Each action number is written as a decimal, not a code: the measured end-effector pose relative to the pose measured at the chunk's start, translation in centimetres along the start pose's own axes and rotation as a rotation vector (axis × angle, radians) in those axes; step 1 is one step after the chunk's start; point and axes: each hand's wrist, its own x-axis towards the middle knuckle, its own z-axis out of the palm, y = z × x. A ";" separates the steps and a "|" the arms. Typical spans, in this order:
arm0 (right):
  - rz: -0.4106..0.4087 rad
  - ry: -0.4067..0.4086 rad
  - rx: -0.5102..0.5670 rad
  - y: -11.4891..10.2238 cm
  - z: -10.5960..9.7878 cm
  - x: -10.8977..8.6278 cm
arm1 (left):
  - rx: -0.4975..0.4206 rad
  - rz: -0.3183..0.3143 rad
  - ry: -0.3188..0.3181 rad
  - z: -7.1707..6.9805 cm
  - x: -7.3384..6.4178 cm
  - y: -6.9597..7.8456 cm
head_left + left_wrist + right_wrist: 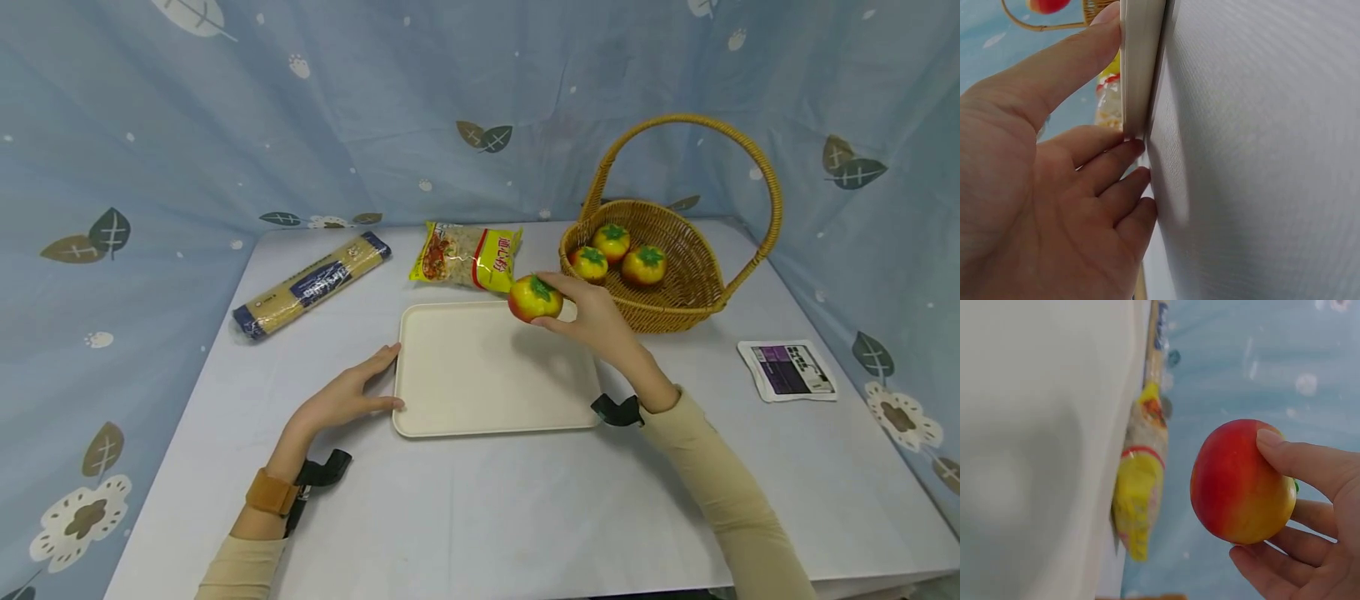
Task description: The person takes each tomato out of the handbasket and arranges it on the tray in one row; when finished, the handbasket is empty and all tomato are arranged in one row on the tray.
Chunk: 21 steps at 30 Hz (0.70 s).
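Observation:
My right hand (596, 321) pinches a red-yellow persimmon (534, 300) with a green leafy top between thumb and fingers. It hovers over the far right part of a cream tray (480, 375), which catches a shadow. The right wrist view shows the persimmon's (1241, 481) smooth red underside, thumb on one side and fingers on the other. At the tray's left rim, my left hand (348, 392) rests with thumb and fingers spread, their tips touching the edge. In the left wrist view, the left hand's (1066, 169) fingertips meet the tray's side (1141, 69) near the tabletop.
Right of the tray's back stands a wicker basket (693, 250) with a tall handle, three more persimmons (643, 265) inside. Behind the tray lies a yellow noodle bag (465, 254); a pasta packet (311, 285) is back left. A white-purple pouch (787, 369) lies far right.

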 end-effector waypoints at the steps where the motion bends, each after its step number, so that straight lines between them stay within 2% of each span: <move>1: -0.006 -0.013 0.004 -0.1 0.4 0.2 | 0.000 0.001 0.001 0.0 0.0 0.0; 5: -0.035 -0.061 0.015 -0.8 1.6 1.0 | -0.006 -0.003 0.003 0.0 0.0 0.1; 11: -0.036 -0.132 -0.012 -1.6 3.6 1.8 | 0.008 -0.003 0.004 0.0 0.0 0.3; 21: -0.088 -0.256 0.041 -2.8 7.0 3.1 | 0.006 -0.006 0.002 0.0 -0.1 0.3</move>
